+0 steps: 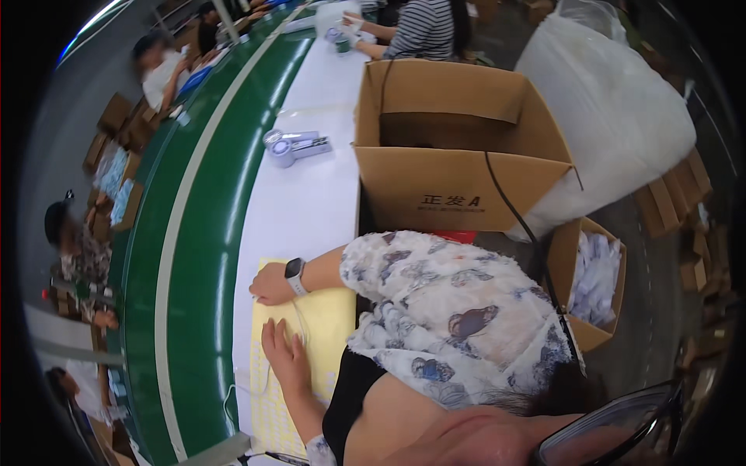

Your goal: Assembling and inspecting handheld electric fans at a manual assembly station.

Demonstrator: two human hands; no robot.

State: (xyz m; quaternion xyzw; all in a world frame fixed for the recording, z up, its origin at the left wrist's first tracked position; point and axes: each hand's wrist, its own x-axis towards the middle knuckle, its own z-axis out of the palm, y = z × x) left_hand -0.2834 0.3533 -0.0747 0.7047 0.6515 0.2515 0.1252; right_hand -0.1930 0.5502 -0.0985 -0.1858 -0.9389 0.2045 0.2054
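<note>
Both hands are over a yellow sheet point(326, 311) with rows of small pale marks, lying on the white work surface beside the green belt. My right hand point(273, 285), with a grey-banded watch point(295, 272) on its wrist, is curled near the sheet's far edge. Whatever its fingers pinch is hidden. My left hand point(286, 356) lies nearer, its fingers apart over the sheet and nothing visible in them. A thin white cord point(301, 320) runs between the hands and loops across the sheet. Farther along the surface, lavender handheld fans point(291, 147) lie together.
A green conveyor belt point(203, 287) curves along the left. An open cardboard box point(458, 175) stands at the right of the white table, with a black cable over it. Behind are a large translucent bag point(606, 116) and a box of white packets point(594, 279). Several co-workers sit along the line.
</note>
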